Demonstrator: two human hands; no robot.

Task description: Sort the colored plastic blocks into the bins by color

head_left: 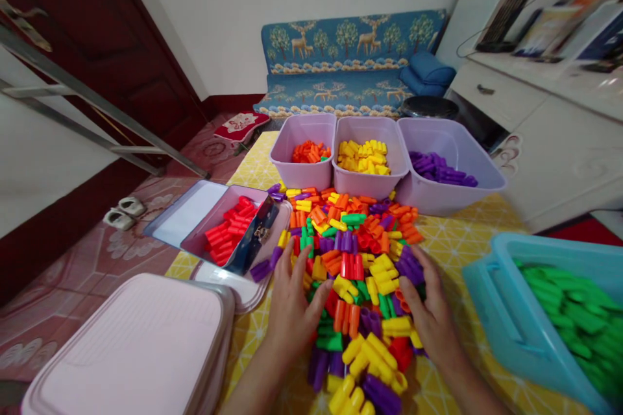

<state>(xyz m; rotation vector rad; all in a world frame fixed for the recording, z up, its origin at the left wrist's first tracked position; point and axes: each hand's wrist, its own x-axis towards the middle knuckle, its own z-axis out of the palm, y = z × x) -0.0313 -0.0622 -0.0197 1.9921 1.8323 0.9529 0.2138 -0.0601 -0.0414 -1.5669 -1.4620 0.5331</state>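
Loose plastic toy pieces shaped like joined tubes, in yellow, orange, red, green and purple, lie in a heap [346,266] on the table before me. My left hand [294,301] rests at the heap's left edge, its fingers spread and its thumb over the pieces. On the right side, my right hand [431,308] is open with thumb and fingers apart. Purple pieces [409,266] lie between its thumb and fingertips; whether they are touched I cannot tell. Yellow pieces [383,274] lie between the two hands.
Lilac bins hold orange [302,175], yellow [370,185] and purple [450,198] pieces. A blue bin [506,337] holds green pieces. Red pieces fill an open box [195,249] at left. Stacked pale lids [131,343] stand near me. A sofa [335,81] is behind the table.
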